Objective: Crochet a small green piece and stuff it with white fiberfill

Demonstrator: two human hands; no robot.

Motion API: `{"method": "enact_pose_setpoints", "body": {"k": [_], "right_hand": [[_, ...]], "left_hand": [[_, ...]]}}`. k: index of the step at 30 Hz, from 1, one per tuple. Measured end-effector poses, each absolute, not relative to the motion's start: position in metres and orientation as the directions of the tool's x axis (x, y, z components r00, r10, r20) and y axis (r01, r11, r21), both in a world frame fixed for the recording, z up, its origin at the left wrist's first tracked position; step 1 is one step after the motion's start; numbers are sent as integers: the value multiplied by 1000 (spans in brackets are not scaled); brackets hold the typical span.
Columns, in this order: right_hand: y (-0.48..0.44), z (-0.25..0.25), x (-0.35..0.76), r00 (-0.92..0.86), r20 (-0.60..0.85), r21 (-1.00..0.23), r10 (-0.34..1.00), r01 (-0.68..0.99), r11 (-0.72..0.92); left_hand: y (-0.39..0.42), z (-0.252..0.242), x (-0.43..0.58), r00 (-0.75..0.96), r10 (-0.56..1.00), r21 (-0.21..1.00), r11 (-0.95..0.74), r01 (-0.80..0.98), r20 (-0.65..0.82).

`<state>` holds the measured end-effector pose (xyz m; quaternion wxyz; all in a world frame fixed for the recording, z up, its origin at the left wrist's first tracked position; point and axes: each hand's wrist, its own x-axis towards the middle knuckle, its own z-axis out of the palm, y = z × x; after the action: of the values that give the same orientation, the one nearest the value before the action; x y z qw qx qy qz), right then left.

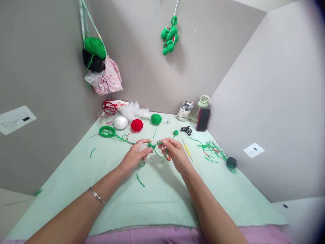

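Between the fingers of my left hand (138, 156) is a small green crochet piece (151, 145) with white stuffing (153, 142) showing at its top. My right hand (174, 150) is closed in a pinch on green yarn (159, 143) right beside that piece; whether it also holds a tool is too small to tell. Orange-handled scissors (168, 156) show partly under my right fingers. Green yarn loops hang below both hands. A thread runs back from the piece toward a green yarn ball (156, 119).
Behind my hands lie a red yarn ball (136, 125), a white yarn ball (121, 122) and fluffy stuffing (134, 111). Right of them are a yellow crochet hook (187, 149), yarn scraps (210, 149), black tape (231, 162), a phone (203, 119) and a pen cup (185, 112).
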<state>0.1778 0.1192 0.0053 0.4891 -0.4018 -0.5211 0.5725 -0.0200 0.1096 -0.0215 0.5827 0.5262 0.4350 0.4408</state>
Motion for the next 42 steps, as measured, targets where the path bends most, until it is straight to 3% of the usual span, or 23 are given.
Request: {"method": "enact_pose_setpoints", "body": {"k": [5, 8, 12, 19, 24, 31, 42], "right_hand": [[117, 13, 183, -121, 87, -969, 989, -241, 56], [114, 15, 180, -137, 93, -996, 986, -22, 91], [111, 12, 174, -340, 12, -962, 941, 253, 103], [113, 4, 168, -202, 27, -936, 979, 340, 95], [110, 3, 161, -198, 51, -904, 979, 407, 130], [110, -7, 156, -205, 86, -860, 975, 480, 176], [102, -6, 151, -307, 185, -711, 934, 614, 342]], "left_hand": [[112, -29, -21, 262, 964, 998, 60, -26, -51], [111, -23, -23, 271, 962, 999, 33, -38, -22], [108, -16, -25, 290, 957, 999, 26, -33, -16], [108, -17, -29, 121, 993, 995, 27, -91, -15], [110, -15, -29, 45, 998, 983, -28, -181, 37], [107, -9, -26, 153, 988, 975, 0, -223, 35], [114, -24, -24, 182, 981, 981, -31, -190, 66]]}}
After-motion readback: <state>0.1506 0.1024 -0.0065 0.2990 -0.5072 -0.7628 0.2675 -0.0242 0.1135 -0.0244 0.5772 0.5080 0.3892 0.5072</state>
